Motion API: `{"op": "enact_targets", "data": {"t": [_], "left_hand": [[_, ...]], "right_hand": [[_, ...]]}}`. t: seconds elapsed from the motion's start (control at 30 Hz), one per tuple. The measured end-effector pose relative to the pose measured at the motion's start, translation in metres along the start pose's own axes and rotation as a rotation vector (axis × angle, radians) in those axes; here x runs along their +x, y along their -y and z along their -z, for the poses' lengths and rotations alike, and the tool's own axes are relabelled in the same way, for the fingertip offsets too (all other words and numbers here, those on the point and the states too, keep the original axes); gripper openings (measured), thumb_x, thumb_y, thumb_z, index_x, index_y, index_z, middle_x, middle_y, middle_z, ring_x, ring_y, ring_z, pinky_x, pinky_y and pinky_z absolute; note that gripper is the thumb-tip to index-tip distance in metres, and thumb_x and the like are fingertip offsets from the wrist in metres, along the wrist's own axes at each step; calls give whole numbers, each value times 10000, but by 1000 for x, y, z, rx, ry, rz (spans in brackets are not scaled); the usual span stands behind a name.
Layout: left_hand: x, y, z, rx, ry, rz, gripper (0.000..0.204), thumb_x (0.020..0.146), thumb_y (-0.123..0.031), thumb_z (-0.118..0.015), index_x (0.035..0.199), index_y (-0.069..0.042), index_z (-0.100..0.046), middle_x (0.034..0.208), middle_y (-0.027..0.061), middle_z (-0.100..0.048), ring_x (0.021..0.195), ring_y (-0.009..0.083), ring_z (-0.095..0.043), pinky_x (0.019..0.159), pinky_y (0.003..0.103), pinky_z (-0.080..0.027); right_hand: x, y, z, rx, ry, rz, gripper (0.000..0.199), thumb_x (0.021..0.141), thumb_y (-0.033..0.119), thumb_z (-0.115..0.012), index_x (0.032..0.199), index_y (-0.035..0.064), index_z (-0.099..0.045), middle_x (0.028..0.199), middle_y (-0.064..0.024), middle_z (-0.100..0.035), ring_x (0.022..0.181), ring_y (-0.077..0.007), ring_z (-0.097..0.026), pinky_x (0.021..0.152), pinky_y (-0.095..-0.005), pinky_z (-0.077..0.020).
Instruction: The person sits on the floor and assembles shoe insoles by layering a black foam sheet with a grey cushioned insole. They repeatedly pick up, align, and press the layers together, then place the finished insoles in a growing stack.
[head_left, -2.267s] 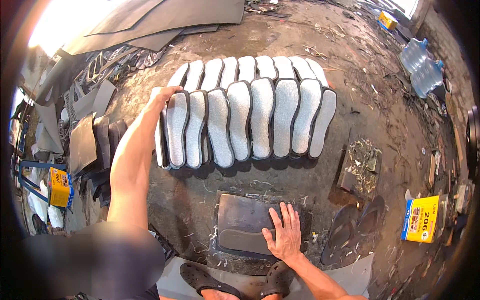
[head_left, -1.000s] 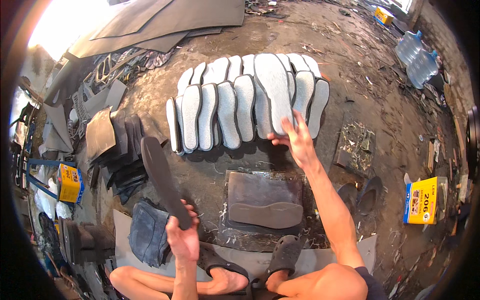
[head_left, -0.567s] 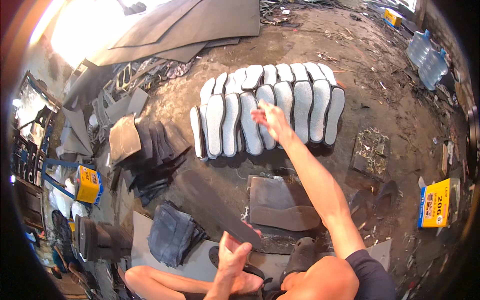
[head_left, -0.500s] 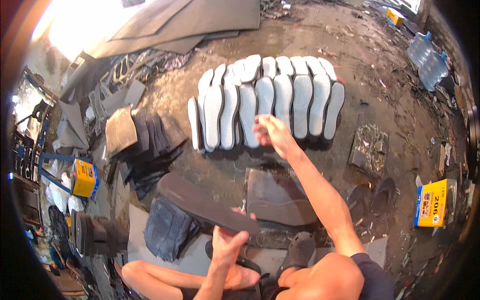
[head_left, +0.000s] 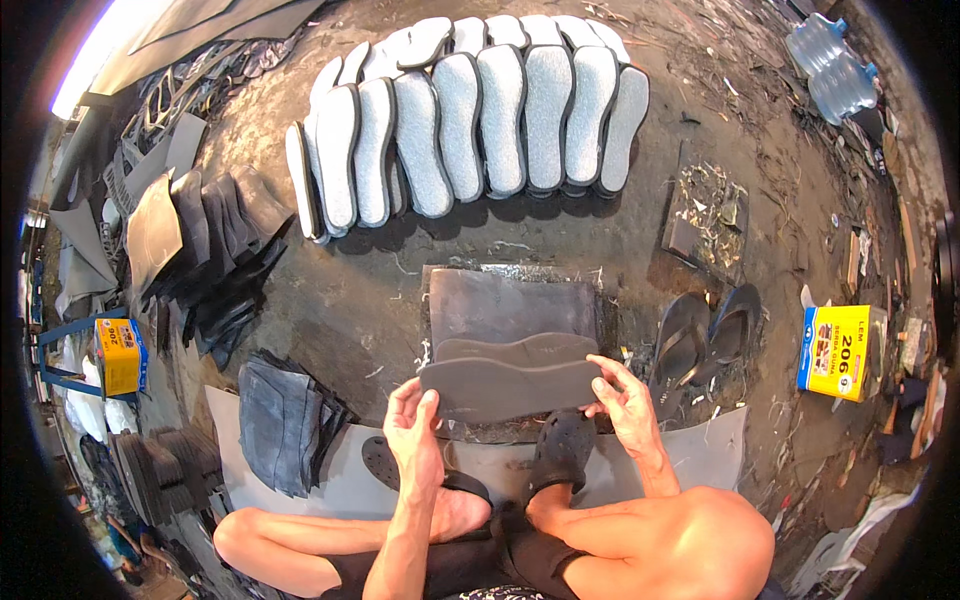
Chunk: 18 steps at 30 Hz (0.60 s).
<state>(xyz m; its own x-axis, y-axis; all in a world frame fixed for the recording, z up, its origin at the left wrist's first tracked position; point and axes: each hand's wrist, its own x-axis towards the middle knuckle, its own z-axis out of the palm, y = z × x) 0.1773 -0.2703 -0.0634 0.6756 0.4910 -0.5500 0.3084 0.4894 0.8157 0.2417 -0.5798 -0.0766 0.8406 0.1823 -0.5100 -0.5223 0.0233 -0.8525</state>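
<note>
A dark grey-brown sandal sole [head_left: 520, 392] is held level between my two hands, its wavy long edge facing away from me. My left hand [head_left: 413, 430] grips its left end with thumb and fingers. At the right end, my right hand [head_left: 622, 405] pinches the tip. A second wavy edge shows just beyond; whether it belongs to another sole, I cannot tell. Under and past it lies a dark rubber sheet [head_left: 512, 305]. Farther off, white-topped soles with dark edges [head_left: 500, 120] lean in two rows on the ground.
Dark cut sheets [head_left: 285, 425] are stacked at my left, with more sheets [head_left: 225, 225] beyond. Right of the rubber sheet lie dark flip-flops [head_left: 682, 335] and a scrap-covered board [head_left: 708, 215]. A yellow-blue box [head_left: 842, 350] stands at the far right. My foot wears a dark clog [head_left: 562, 452].
My right hand has come back from near the white-topped soles to the sole's right end. The sole has swung from slanted to level, and the view has tilted nearer to me.
</note>
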Motion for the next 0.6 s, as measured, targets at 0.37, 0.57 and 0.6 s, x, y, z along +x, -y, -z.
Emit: {"op": "enact_targets", "data": {"t": [0.37,0.57,0.6], "left_hand": [[99,-9,-44,171,161,-187,472,1035,-123,-794,1478,-62,-644,1295,42,-747,1110,137,-678,979,338,-561],[120,-16,-99,1228,565,-939,677,911,0,-712,1570,-88,-585,1513,152,-638,1525,406,-449,1277,553,-338],[125,-9,-106,1326,613,-965,679,912,-13,-721,1571,-93,-582,1506,160,-634,1524,416,-446,1285,563,-317]], "right_hand": [[71,41,0,38,-244,259,390,1104,182,-708,1475,65,-676,1070,8,-634,943,-80,-655,816,-330,-676],[47,60,77,469,-344,227,489,1132,130,-651,1593,16,-535,1231,-22,-729,1033,-82,-738,839,-271,-677],[42,51,86,533,-319,221,492,1132,119,-646,1598,15,-526,1272,-37,-731,1055,-89,-742,846,-269,-679]]}}
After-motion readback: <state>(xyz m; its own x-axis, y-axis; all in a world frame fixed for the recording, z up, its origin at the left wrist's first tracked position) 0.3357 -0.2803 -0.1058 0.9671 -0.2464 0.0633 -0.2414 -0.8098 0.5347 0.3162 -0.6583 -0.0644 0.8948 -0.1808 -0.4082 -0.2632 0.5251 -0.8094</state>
